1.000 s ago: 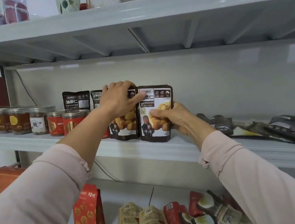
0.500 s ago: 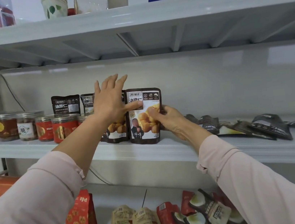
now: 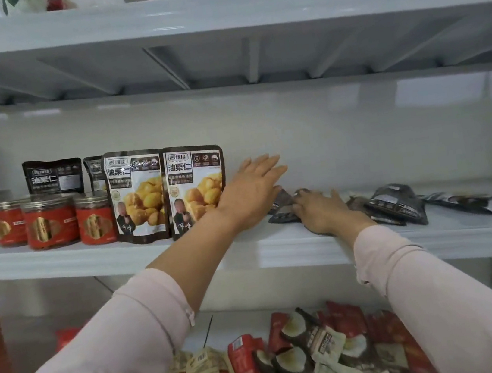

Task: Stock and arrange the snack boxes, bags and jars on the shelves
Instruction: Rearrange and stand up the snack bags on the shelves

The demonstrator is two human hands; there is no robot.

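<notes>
Just left of left hand [image 3: 252,192], fingers straight: upright chestnut pouches [image 3: 197,190]; right hand [image 3: 322,211] beside it grips flat dark pouch [image 3: 283,211].

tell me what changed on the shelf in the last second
Both hands let go of the two upright bags. The left hand swung right, open, beside them; the right hand dropped onto a flat bag further right, grip unclear. The upright bags stand as before, jars too.
</notes>
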